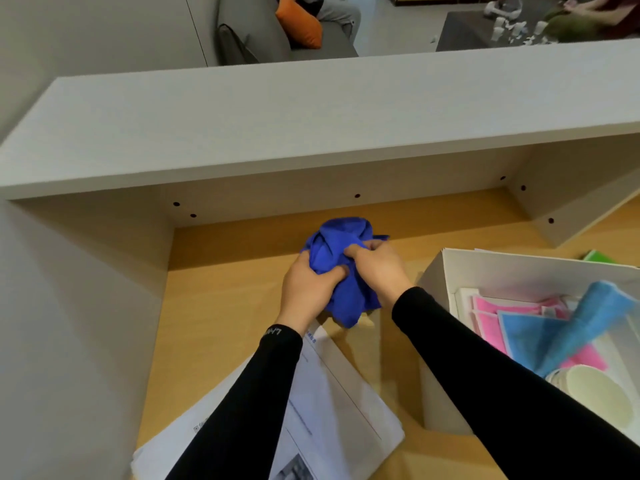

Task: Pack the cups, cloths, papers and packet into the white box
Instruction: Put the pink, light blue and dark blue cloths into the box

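A crumpled dark blue cloth (341, 261) is held above the wooden desk, in the middle of the view. My left hand (306, 289) grips its left side and my right hand (379, 271) grips its right side. The white box (446, 271) stands open to the right. Inside it lie pink cloths (491, 311), light blue cloths (561, 327) and pale paper cups (595, 393). A stack of printed papers (332, 403) lies on the desk under my left forearm.
A grey shelf (311, 126) overhangs the far side of the wooden desk (214, 306), and a grey side panel closes the left. A green item (597, 256) shows behind the box. People sit on a sofa and at a table beyond.
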